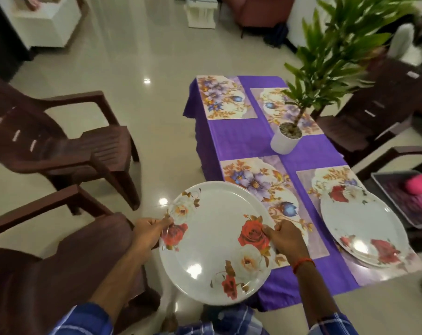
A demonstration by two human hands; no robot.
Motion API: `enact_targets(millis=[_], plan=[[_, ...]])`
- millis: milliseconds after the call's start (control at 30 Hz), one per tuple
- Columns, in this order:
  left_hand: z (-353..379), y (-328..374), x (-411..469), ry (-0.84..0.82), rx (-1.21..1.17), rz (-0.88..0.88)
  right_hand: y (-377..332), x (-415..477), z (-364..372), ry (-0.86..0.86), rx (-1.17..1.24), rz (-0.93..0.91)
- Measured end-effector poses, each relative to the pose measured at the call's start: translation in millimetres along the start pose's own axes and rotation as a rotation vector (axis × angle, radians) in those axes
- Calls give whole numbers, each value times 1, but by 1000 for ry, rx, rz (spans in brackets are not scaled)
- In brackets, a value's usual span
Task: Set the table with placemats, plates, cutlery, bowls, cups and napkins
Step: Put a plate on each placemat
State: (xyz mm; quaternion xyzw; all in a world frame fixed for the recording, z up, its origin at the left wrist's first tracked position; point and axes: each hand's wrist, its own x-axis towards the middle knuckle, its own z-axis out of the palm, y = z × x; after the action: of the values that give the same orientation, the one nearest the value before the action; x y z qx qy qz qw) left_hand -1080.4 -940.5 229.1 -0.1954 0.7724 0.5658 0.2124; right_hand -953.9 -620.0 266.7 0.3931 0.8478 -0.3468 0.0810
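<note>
Home dining room; purple-clothed table [241,141]; brown plastic chairs [67,146]; potted plant [287,139]; armchair [258,10].

So the white plate [214,240] with red and cream roses was held by its rim on both sides, tilted a bit, partly over the near left placemat [265,187]. Matching plates [362,226] sat stacked on the near right placemat [326,176]. Two more floral placemats [224,97] lay flat at the far end.

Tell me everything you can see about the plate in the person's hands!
The plate is round, white and shiny, with red and cream roses and brown leaves printed near its rim. Nothing lies on it. The left hand pinches its left edge and the right hand grips its right edge, face up, partly over a flowered placemat.
</note>
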Motion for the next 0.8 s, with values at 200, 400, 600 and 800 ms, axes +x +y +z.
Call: enact_targets(millis=[200,400,600,800], plan=[[40,32,33,-124,98,48,15,25,-13,70,74,79],[81,67,63,-226,205,100,34,49,-23,127,195,159],[112,90,69,-288,224,103,52,54,-22,137,290,169],[137,102,93,-321,335,105,62,65,-16,143,346,271]])
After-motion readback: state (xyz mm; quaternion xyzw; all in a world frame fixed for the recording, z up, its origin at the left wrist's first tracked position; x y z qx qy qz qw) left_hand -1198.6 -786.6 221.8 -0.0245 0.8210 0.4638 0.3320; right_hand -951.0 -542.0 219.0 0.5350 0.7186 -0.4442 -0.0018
